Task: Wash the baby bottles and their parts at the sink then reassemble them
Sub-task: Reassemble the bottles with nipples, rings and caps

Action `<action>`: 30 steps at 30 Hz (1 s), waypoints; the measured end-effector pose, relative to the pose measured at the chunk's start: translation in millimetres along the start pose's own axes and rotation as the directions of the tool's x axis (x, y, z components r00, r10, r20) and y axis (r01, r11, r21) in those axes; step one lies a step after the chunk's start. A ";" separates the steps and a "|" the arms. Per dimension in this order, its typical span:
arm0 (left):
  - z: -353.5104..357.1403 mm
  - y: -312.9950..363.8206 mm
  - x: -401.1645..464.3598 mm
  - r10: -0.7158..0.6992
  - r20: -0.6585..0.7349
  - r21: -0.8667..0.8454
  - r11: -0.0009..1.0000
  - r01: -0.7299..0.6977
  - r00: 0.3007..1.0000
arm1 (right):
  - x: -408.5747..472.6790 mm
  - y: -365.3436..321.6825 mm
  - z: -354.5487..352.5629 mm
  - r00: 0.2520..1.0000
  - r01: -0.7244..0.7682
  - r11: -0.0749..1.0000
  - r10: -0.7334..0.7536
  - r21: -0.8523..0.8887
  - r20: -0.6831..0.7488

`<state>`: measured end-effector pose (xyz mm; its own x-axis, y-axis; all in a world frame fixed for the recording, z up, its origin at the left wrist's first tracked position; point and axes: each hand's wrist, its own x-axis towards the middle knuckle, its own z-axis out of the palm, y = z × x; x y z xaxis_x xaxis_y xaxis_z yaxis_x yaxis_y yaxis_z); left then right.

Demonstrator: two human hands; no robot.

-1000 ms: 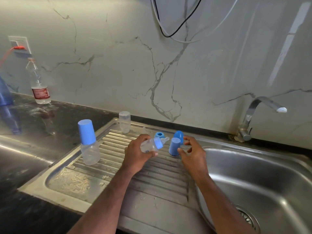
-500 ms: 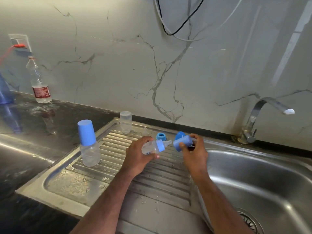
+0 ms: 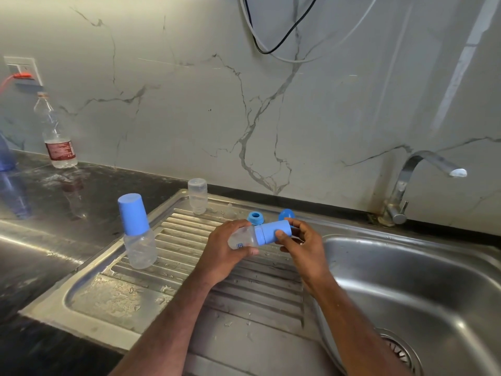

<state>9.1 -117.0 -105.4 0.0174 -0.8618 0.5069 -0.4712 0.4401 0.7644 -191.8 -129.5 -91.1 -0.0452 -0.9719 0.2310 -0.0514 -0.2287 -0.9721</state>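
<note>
Held bottle [image 3: 242,239]: clear body, lying about level above the ribbed draining board [image 3: 189,267], neck turned to the right; a small blue mark is seen on its side.
Left hand [image 3: 225,252]: wrapped round the clear body from the near-left side, fingers curled over the far side, thumb underneath.
Blue cap [image 3: 272,232]: seated over the neck end of the held bottle, its open rim met by the blue collar; axis in line with the bottle.
Right hand [image 3: 303,240]: closed on the blue cap, thumb pressed on its near face, fingers curled over the far end.
Hands relative to each other: close together, the bottle and cap bridged between them, left of the sink basin [image 3: 406,289].
Capped bottle [image 3: 137,232]: upright on the left part of the draining board, blue cap on, well apart from both hands.
Clear bottle body [image 3: 198,196]: stood at the far edge of the board, without cap.
Blue ring [image 3: 255,217]: on the board just beyond the left hand.
Second blue cap [image 3: 286,213]: beyond the held cap, partly hidden.
Tap [image 3: 423,183]: far right, spout over the basin.
Tabletop [image 3: 54,213]: dark, wet; a water bottle [image 3: 55,131] stood at far left against the wall.
</note>
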 end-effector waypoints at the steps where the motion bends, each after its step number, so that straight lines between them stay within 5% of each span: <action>1: -0.3 -0.8 0.2 -0.004 0.007 -0.004 1.000 0.004 1.000 | 0.0 0.0 -0.1 1.000 -0.002 1.000 0.002 0.004 0.004; 30: -17.8 21.1 -25.3 -0.088 -0.005 -0.177 0.980 0.086 0.996 | -30.0 -24.4 22.7 0.990 0.081 0.985 -0.098 0.152 0.106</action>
<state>14.4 -81.4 -95.0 0.0630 -0.8959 0.4397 -0.3044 0.4024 0.8634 -166.5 -96.1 -75.2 0.0665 -0.9453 0.3194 0.0972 -0.3125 -0.9449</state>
